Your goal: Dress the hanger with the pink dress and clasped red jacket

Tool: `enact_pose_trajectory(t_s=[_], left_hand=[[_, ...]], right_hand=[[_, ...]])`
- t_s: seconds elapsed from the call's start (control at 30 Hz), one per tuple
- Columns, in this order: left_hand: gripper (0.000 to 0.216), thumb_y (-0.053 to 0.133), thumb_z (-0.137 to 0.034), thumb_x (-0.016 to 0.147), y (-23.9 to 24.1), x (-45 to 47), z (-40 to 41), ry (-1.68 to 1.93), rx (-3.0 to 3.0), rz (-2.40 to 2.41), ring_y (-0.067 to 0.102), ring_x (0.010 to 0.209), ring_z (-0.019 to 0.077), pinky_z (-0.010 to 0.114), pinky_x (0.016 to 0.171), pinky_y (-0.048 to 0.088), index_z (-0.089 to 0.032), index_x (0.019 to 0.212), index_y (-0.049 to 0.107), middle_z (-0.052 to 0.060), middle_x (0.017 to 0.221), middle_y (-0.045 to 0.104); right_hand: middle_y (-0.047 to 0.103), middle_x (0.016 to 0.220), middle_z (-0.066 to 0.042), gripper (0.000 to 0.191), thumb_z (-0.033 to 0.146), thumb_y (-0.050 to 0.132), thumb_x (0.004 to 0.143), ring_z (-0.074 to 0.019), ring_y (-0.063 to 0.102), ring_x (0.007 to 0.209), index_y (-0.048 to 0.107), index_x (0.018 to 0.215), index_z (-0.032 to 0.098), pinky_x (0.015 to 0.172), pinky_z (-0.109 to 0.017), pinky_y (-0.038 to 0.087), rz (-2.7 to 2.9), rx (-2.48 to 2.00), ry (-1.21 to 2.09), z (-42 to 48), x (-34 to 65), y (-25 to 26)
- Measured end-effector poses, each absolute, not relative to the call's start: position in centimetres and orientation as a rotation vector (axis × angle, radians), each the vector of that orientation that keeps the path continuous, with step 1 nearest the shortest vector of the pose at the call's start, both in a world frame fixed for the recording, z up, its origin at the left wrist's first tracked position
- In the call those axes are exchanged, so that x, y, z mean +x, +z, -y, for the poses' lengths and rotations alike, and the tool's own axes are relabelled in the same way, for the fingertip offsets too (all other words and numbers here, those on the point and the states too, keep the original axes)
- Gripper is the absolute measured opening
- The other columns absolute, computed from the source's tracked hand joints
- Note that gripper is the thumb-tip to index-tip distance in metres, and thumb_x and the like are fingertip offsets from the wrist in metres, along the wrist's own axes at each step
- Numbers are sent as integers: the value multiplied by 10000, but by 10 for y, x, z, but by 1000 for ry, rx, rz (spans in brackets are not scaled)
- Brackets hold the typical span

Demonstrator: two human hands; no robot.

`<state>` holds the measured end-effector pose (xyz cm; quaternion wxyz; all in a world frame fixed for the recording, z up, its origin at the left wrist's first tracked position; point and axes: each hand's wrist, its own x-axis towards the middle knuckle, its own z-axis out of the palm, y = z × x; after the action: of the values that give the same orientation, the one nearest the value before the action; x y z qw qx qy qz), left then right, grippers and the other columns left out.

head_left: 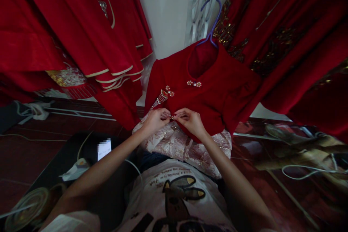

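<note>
A red blouse [201, 105] on a purple hanger [211, 30] lies against my lap, its neckline facing up. Near its lower edge, my left hand [157, 120] and my right hand [191, 122] meet, fingertips pinched on a small beaded ornament [172, 117] between them. The fingers hide most of that ornament. A pearl and gold clasp [194, 84] sits below the neckline. To its left is a beaded brooch [163, 95] with a hanging tassel. Under the blouse, pale patterned fabric [187, 148] covers my lap.
Red garments with pale trim [114, 69] hang at the left; red garments with gold embroidery [285, 47] hang at the right. A black surface at lower left holds a lit phone [104, 150], a white plug [76, 169] and a round clear container [27, 208].
</note>
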<state>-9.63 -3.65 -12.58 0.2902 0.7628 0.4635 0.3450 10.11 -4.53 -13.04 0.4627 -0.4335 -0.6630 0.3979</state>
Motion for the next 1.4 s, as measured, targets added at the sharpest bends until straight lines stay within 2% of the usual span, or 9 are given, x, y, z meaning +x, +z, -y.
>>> enact_pose_trajectory(t_s=[0.13, 0.33, 0.53, 0.73, 0.83, 0.93, 1.1, 1.27, 1.4], left_hand=[[101, 669, -187, 749, -127, -97, 35, 925, 1989, -1198, 706, 724, 161, 291, 716, 596, -168, 847, 684, 41, 780, 731], [151, 710, -292, 775, -129, -98, 33, 972, 1915, -1149, 712, 758, 159, 281, 721, 598, -178, 874, 697, 46, 849, 745], [165, 674, -204, 758, -131, -101, 32, 988, 1871, -1108, 725, 795, 171, 304, 778, 596, -177, 910, 734, 54, 883, 765], [142, 677, -279, 790, -129, -105, 31, 935, 1922, -1097, 730, 781, 191, 326, 760, 590, -192, 877, 748, 47, 860, 768], [161, 672, -273, 794, -119, -108, 28, 940, 1988, -1129, 717, 758, 167, 284, 707, 579, -198, 925, 729, 33, 860, 754], [246, 667, -293, 802, -103, -117, 23, 1100, 2024, -1282, 685, 719, 139, 240, 640, 554, -195, 1025, 697, 30, 857, 731], [210, 637, -296, 831, -82, -134, 19, 1222, 1997, -1354, 667, 722, 122, 211, 617, 530, -192, 1002, 698, 29, 875, 725], [127, 643, -303, 841, -86, -123, 31, 1006, 2201, -1273, 637, 720, 109, 214, 629, 524, -201, 882, 706, 16, 877, 673], [151, 678, -335, 831, -97, -108, 42, 802, 2409, -1261, 626, 766, 127, 246, 673, 527, -228, 936, 693, 5, 919, 649]], right_hand=[[739, 864, -54, 263, 366, 743, 763, -153, 708, 794, 702, 937, 173, 739, -273, 596, 1621, -1051, 967, 45, 101, -131], [735, 900, -51, 187, 334, 670, 823, -153, 711, 797, 687, 939, 187, 735, -279, 607, 1588, -1085, 869, 49, 91, -138], [713, 929, -57, 167, 331, 621, 872, -158, 702, 843, 671, 945, 190, 764, -283, 608, 1574, -1087, 765, 54, 84, -143], [679, 928, -58, 159, 323, 597, 895, -151, 685, 838, 657, 950, 187, 754, -271, 607, 1600, -1092, 699, 56, 80, -146], [650, 975, -61, 147, 281, 599, 884, -126, 673, 757, 663, 971, 181, 679, -243, 595, 1692, -1114, 658, 56, 88, -134], [655, 1008, -62, 162, 277, 591, 883, -114, 657, 690, 671, 989, 185, 591, -228, 559, 1715, -1182, 540, 56, 104, -110], [710, 926, -52, 189, 323, 562, 905, -138, 668, 705, 676, 975, 189, 590, -235, 529, 1609, -1203, 435, 59, 129, -77], [721, 846, -33, 161, 309, 581, 888, -141, 670, 672, 666, 970, 199, 605, -242, 522, 1679, -1262, 544, 59, 125, -82], [723, 805, -14, 143, 263, 611, 862, -147, 682, 694, 674, 982, 216, 660, -251, 526, 1858, -1355, 670, 59, 113, -99]])
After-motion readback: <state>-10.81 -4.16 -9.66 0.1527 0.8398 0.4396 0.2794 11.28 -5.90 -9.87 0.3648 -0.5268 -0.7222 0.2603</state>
